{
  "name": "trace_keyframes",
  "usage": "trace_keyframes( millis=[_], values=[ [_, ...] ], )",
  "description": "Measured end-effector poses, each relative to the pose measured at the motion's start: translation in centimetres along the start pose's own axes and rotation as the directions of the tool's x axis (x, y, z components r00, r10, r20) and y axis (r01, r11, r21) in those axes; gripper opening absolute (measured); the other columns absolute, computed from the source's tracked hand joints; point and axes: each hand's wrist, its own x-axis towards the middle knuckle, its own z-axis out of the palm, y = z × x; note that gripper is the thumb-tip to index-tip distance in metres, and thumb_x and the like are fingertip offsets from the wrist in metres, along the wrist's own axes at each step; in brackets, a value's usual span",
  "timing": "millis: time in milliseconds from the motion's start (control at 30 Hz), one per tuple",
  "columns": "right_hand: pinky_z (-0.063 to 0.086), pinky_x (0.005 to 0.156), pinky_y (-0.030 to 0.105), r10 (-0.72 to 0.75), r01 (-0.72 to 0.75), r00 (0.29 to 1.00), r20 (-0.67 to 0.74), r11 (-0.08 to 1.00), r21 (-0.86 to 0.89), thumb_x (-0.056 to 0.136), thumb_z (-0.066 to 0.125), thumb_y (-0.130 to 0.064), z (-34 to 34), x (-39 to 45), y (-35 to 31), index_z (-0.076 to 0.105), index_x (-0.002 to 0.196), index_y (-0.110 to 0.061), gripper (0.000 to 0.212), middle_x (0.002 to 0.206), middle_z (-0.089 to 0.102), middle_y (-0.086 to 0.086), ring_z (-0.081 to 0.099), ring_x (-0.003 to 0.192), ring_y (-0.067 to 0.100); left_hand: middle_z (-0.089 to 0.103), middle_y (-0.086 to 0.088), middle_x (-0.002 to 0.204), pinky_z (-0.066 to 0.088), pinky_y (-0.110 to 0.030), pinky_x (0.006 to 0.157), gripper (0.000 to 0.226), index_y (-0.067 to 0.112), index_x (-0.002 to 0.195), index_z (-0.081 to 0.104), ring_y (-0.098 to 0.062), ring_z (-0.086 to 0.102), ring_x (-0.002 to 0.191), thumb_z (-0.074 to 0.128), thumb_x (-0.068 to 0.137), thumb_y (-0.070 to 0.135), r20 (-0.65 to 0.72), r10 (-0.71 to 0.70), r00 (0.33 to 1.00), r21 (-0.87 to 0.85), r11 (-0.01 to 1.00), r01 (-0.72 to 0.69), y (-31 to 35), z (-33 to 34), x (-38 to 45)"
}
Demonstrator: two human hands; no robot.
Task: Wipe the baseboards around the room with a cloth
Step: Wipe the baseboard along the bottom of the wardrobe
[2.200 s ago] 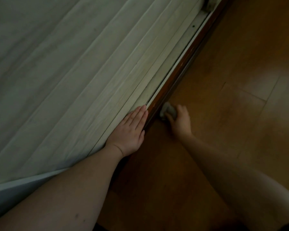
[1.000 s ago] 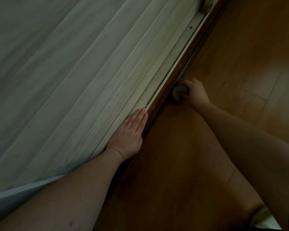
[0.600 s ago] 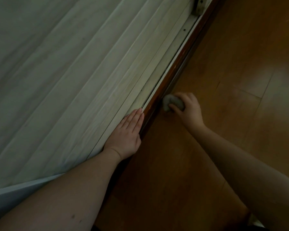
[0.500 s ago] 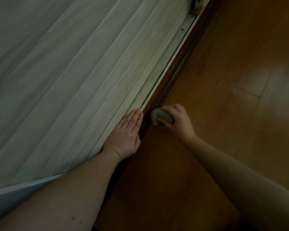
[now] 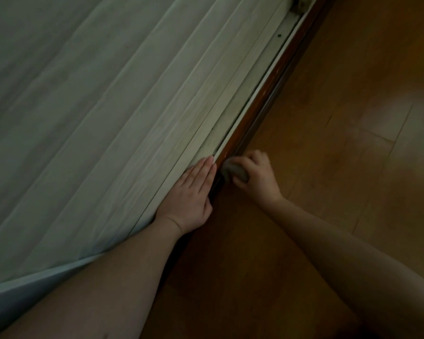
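Clenched, my right hand [image 5: 260, 178] held the small grey balled cloth [image 5: 234, 172] against the reddish-brown wooden baseboard [image 5: 262, 101].
My left hand [image 5: 191, 192] lay flat beside it; baseboard beyond the cloth likely remained unwiped.

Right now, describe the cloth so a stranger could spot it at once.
Follow the reddish-brown baseboard that runs along the foot of the pale curtain, down to where the two hands meet. The cloth is the small grey wad pressed against that strip, gripped by the right hand. It is the only grey, bunched thing on the brown side.

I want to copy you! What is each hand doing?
Left hand: open, flat on the curtain.
Right hand: holding the cloth.
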Motion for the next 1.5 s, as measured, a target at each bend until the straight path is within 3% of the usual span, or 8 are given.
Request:
trace_keyframes(
  millis=[67,200,433,667,800,1067,1200,1500],
  values=[
    [0.037,0.090,0.031,0.090,-0.090,0.996,-0.030,0.996,0.003,0.078,0.076,-0.016,-1.0,2.0,1.7,0.061,0.122,-0.018,0.046,0.117,0.051,0.009,0.042,0.108,0.019,-0.010,-0.012,0.165,0.004,-0.040,0.125,0.074,0.006,0.156,-0.006,-0.022,-0.010,0.153,0.018,0.094,0.039,-0.005,0.003,1.000,0.000,1.000,-0.003,0.0,0.1,0.0],
    [0.035,0.088,0.029,0.034,-0.032,0.999,0.042,0.998,-0.048,0.081,0.072,-0.023,-2.7,4.9,4.3,0.061,0.121,-0.018,0.042,0.118,0.052,0.009,0.044,0.107,0.022,-0.010,-0.013,0.165,0.008,-0.042,0.125,0.075,0.005,0.156,-0.004,-0.023,-0.010,0.153,0.020,0.094,0.039,-0.004,0.019,1.000,0.002,1.000,-0.019,-0.1,0.3,0.0],
    [0.035,0.097,0.034,0.188,-0.187,0.981,0.039,0.981,-0.045,0.084,0.071,-0.021,-6.2,10.8,8.5,0.057,0.123,-0.020,0.042,0.126,0.048,0.009,0.043,0.119,0.028,-0.002,-0.015,0.165,0.011,-0.042,0.125,0.074,0.002,0.156,0.005,-0.025,-0.001,0.154,0.027,0.094,0.037,-0.043,0.022,0.999,0.020,1.000,-0.021,-0.1,0.5,0.0],
    [0.038,0.107,0.046,0.393,-0.394,0.919,-0.046,0.918,-0.034,0.090,0.063,-0.015,-9.1,15.7,10.7,0.053,0.129,-0.021,0.040,0.133,0.045,0.013,0.041,0.126,0.033,0.002,-0.014,0.166,0.013,-0.042,0.125,0.073,0.003,0.156,0.010,-0.024,0.002,0.154,0.027,0.094,0.036,-0.044,0.017,0.999,0.003,1.000,-0.017,0.0,0.2,0.1],
    [0.043,0.106,0.046,0.480,-0.465,0.865,-0.149,0.877,0.125,0.092,0.062,-0.022,-8.6,14.4,10.2,0.052,0.130,-0.022,0.039,0.130,0.047,0.009,0.045,0.122,0.028,0.002,-0.014,0.165,0.013,-0.042,0.124,0.073,0.003,0.156,0.009,-0.024,0.003,0.154,0.026,0.094,0.037,-0.046,0.013,0.999,0.014,1.000,-0.012,0.0,0.1,0.0],
    [0.043,0.091,0.024,0.302,-0.289,0.953,-0.003,0.916,0.278,0.086,0.069,-0.031,-0.4,-0.6,3.8,0.049,0.124,-0.032,0.043,0.115,0.043,-0.017,0.048,0.111,0.006,0.000,-0.014,0.166,0.014,-0.042,0.125,0.072,0.004,0.156,0.006,-0.024,0.000,0.154,0.021,0.095,0.037,-0.033,0.007,0.999,0.007,1.000,-0.007,0.2,-0.2,0.0],
    [0.039,0.090,0.022,0.044,-0.083,0.986,0.160,0.965,0.247,0.080,0.075,-0.026,4.6,-6.7,-0.5,0.049,0.121,-0.029,0.049,0.114,0.044,-0.012,0.040,0.108,0.003,-0.003,-0.013,0.166,0.010,-0.041,0.125,0.072,0.005,0.156,0.002,-0.024,-0.004,0.153,0.018,0.094,0.039,-0.031,0.001,1.000,0.019,1.000,-0.001,0.1,-0.1,0.1],
    [0.040,0.096,0.029,-0.099,0.037,0.913,0.396,0.986,0.161,0.083,0.074,-0.021,2.5,-2.4,2.5,0.058,0.123,-0.018,0.043,0.125,0.053,0.004,0.043,0.114,0.013,-0.003,-0.013,0.166,0.013,-0.042,0.125,0.072,0.005,0.157,0.002,-0.024,-0.003,0.154,0.021,0.095,0.038,-0.033,0.007,0.999,0.003,1.000,-0.007,0.0,0.1,0.0]
  ],
)
